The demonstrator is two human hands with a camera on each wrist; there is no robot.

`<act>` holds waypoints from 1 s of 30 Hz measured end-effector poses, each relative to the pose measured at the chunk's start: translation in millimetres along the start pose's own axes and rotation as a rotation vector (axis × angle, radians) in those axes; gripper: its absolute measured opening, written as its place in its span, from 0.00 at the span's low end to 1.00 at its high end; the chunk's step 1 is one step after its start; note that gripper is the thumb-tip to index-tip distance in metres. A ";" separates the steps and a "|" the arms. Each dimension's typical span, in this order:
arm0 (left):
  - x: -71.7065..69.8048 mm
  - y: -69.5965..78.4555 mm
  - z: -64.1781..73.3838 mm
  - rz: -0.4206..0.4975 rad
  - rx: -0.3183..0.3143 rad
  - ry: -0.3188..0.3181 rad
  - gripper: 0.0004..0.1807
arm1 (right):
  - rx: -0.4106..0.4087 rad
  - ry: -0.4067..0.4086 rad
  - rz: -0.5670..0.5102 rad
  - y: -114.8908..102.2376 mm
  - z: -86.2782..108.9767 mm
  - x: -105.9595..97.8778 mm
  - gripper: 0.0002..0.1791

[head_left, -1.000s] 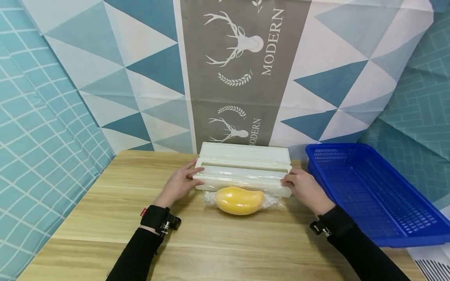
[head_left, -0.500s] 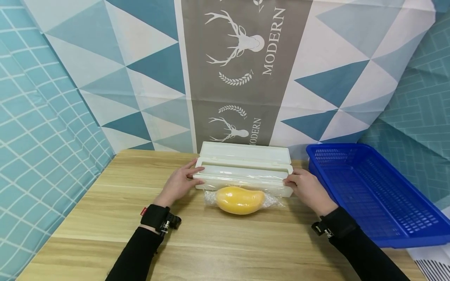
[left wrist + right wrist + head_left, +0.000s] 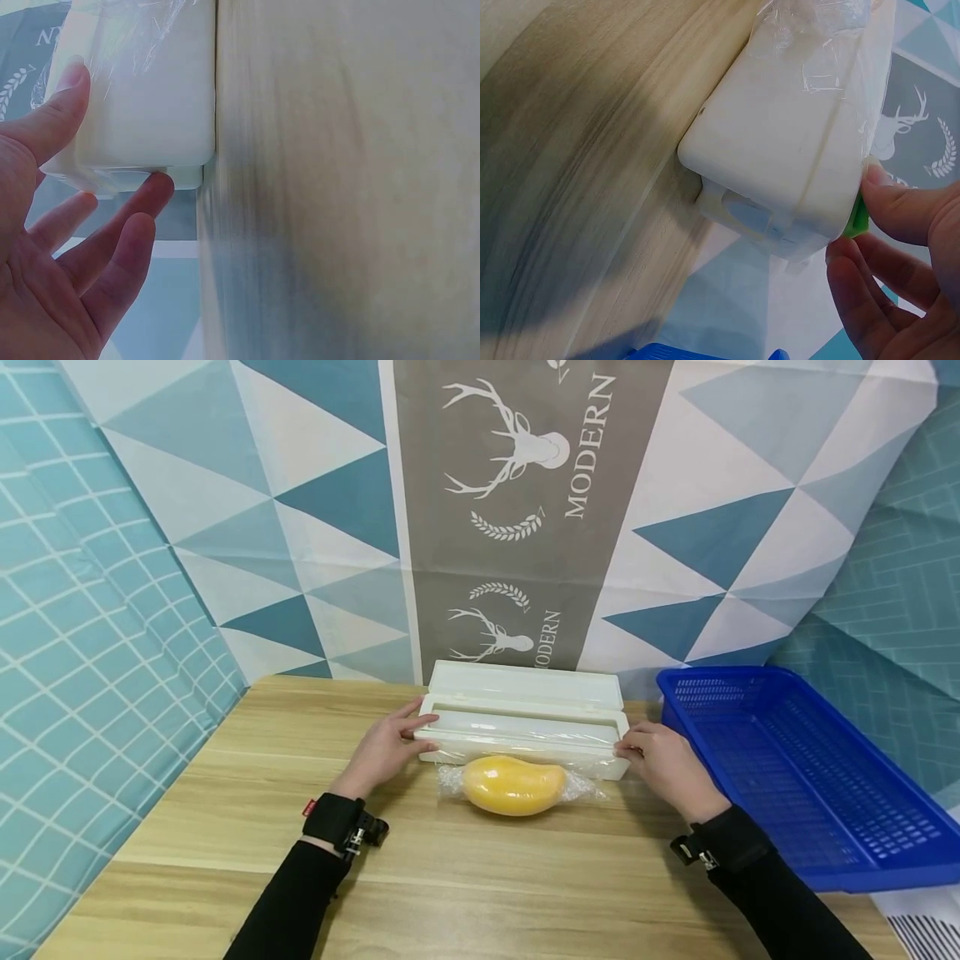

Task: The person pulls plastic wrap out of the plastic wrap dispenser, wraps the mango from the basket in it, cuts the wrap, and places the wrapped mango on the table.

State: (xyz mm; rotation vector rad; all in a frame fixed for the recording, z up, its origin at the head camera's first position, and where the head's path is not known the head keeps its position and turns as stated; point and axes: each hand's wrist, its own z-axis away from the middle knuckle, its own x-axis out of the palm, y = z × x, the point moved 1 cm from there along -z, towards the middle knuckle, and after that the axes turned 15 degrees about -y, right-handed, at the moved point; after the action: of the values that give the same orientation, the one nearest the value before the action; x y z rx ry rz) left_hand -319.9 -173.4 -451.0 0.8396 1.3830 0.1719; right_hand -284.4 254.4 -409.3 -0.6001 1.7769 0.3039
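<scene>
A white cling film dispenser (image 3: 525,748) lies at the back of the table with its lid (image 3: 525,685) raised and a roll of film (image 3: 517,727) inside. My left hand (image 3: 382,750) holds its left end, thumb on the front and fingers at the end face. At the right end, my right hand (image 3: 663,766) pinches a small green slider (image 3: 860,217) on the edge between thumb and fingers. Just before the dispenser lies a yellow mango (image 3: 514,786), wrapped in clear film (image 3: 581,787) that bunches at both ends.
A blue plastic basket (image 3: 862,793) stands to the right, close to my right forearm. The wooden table (image 3: 480,885) meets patterned wall coverings (image 3: 510,527) behind the dispenser and on both sides.
My right hand has slid a little to the right along the dispenser's edge to its right end. My left hand keeps its hold, and the wrapped mango lies where it was.
</scene>
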 end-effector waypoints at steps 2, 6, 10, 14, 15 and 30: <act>-0.6 1.3 0.3 -0.015 0.001 0.000 0.28 | 0.001 -0.002 -0.005 0.2 0.1 -0.6 0.03; -2.5 5.3 1.5 -0.072 -0.012 0.001 0.28 | 0.005 0.002 -0.017 2.1 -0.5 -1.1 0.03; -5.9 10.1 3.0 -0.142 -0.031 -0.008 0.28 | 0.016 0.013 -0.013 3.1 0.4 0.0 0.03; -11.3 14.8 4.4 -0.179 -0.022 -0.044 0.31 | 0.034 0.031 -0.009 3.0 2.9 2.5 0.04; -13.1 15.9 4.7 -0.183 -0.013 -0.058 0.32 | 0.039 0.037 -0.009 3.1 3.3 3.0 0.04; -41.9 32.1 7.6 -0.187 0.125 -0.098 0.28 | 0.060 0.043 -0.127 -11.5 14.2 1.7 0.23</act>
State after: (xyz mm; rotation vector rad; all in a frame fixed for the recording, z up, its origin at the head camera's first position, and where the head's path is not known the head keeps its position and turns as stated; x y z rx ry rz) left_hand -311.0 -177.7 -398.7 0.8057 1.3814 -0.0999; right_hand -266.9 251.5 -413.9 -0.6780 1.7732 0.1508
